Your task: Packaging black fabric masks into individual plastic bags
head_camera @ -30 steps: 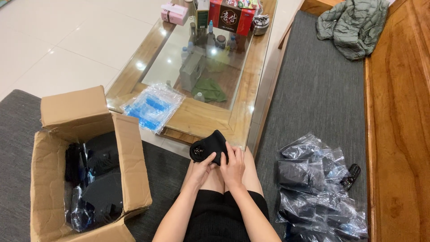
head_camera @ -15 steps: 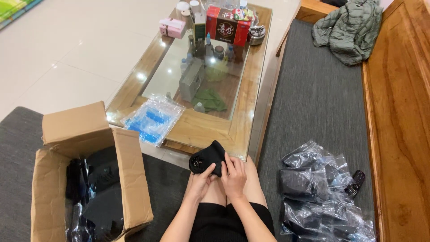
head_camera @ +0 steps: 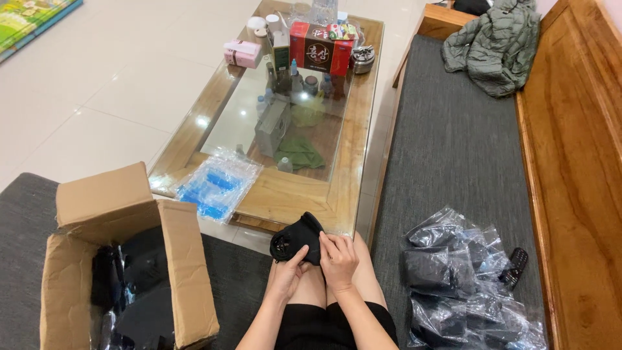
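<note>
Two bare hands are held together over the knees, and a small black fabric item (head_camera: 298, 238) is gripped between them. The item is pinched by the left hand (head_camera: 287, 273) from below, with the thumb laid on its underside; the right hand (head_camera: 338, 260) is closed on its right edge, fingers curled over the cloth. The item is held just in front of the near edge of a wooden coffee table (head_camera: 304, 198) with a glass top.

On the near left corner of the table a clear plastic bag with blue contents (head_camera: 217, 186) is laid flat. At the far end a red box (head_camera: 321, 47), a pink box (head_camera: 243, 53) and a round metal tin (head_camera: 363, 59) are stood close together, with small bottles beside them. More objects, a green cloth among them, are seen through the glass on the shelf below.

To the left, on a grey mat, an open cardboard box (head_camera: 116, 259) is placed with its flaps raised; dark items in clear wrapping are seen inside. To the right, on the grey cushion of a wooden bench (head_camera: 576, 194), a heap of clear bags with black contents (head_camera: 460, 285) is piled, and a dark remote control (head_camera: 513, 268) is laid touching its right side. A grey-green padded jacket (head_camera: 495, 42) is bundled at the far end of the bench
</note>
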